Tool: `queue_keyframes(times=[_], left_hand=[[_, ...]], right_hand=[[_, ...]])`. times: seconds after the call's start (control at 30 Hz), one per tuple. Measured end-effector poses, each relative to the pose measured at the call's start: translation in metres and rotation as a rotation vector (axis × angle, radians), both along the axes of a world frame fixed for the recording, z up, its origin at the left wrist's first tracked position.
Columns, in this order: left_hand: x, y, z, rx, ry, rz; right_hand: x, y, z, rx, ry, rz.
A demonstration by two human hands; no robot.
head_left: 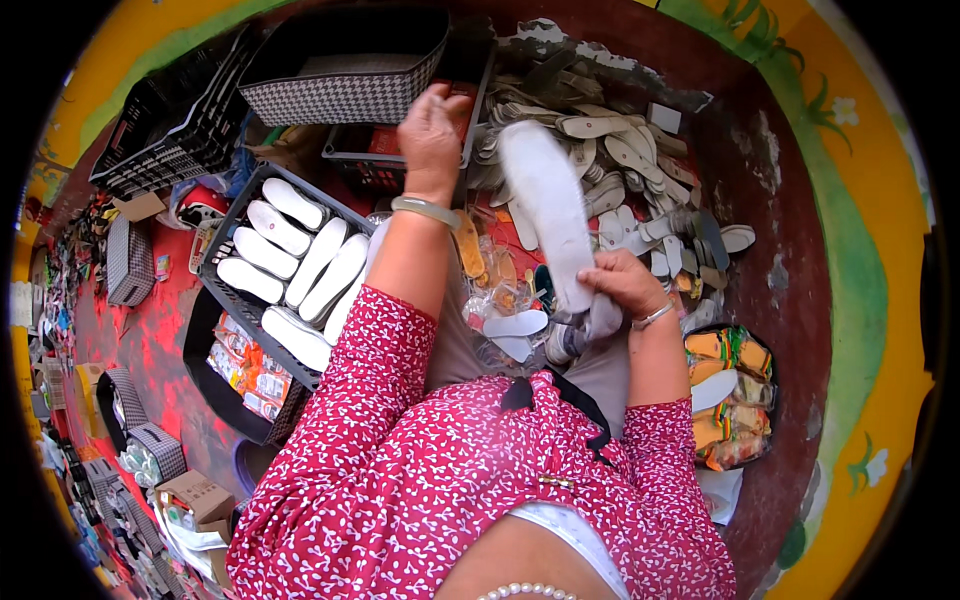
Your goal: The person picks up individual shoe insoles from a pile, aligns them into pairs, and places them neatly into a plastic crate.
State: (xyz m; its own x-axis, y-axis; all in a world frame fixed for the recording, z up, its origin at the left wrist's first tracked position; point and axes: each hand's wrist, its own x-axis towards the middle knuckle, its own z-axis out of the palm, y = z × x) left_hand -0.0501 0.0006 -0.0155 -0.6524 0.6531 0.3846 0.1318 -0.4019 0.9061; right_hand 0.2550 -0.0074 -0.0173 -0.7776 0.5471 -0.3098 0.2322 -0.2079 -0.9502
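Observation:
My right hand (pixel 620 285) grips the lower end of a long white shoe insole (pixel 548 205), which points away from me over a heap of loose insoles (pixel 610 150). My left hand (pixel 430 130) reaches forward over a black plastic crate (pixel 385 165) at the far side; whether it holds anything I cannot tell. A pale bangle sits on the left wrist, a thin bracelet on the right. To my left a dark crate (pixel 225 250) holds several white insoles (pixel 300 260) laid side by side.
A checked fabric basket (pixel 340 85) stands at the back, a black lattice crate (pixel 175 120) to its left. A dark bin of orange packets (pixel 735 395) sits at my right. Small checked boxes and cartons line the red floor at left. Yellow-green painted wall surrounds.

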Motion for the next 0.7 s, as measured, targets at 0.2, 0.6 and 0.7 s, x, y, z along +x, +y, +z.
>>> queue_keyframes(times=[0.2, 0.6, 0.7], left_hand=[[0.021, -0.015, 0.007, -0.841, 1.182, 0.142], [0.098, -0.023, -0.017, -0.144, -0.892, -0.981], [0.095, -0.023, -0.019, -0.148, -0.804, -0.986]], right_hand=[[0.004, 0.018, -0.017, -0.294, 0.268, -0.514], [-0.023, 0.005, -0.011, -0.028, 0.052, -0.399], [0.007, 0.034, 0.011, -0.218, 0.34, -0.783]])
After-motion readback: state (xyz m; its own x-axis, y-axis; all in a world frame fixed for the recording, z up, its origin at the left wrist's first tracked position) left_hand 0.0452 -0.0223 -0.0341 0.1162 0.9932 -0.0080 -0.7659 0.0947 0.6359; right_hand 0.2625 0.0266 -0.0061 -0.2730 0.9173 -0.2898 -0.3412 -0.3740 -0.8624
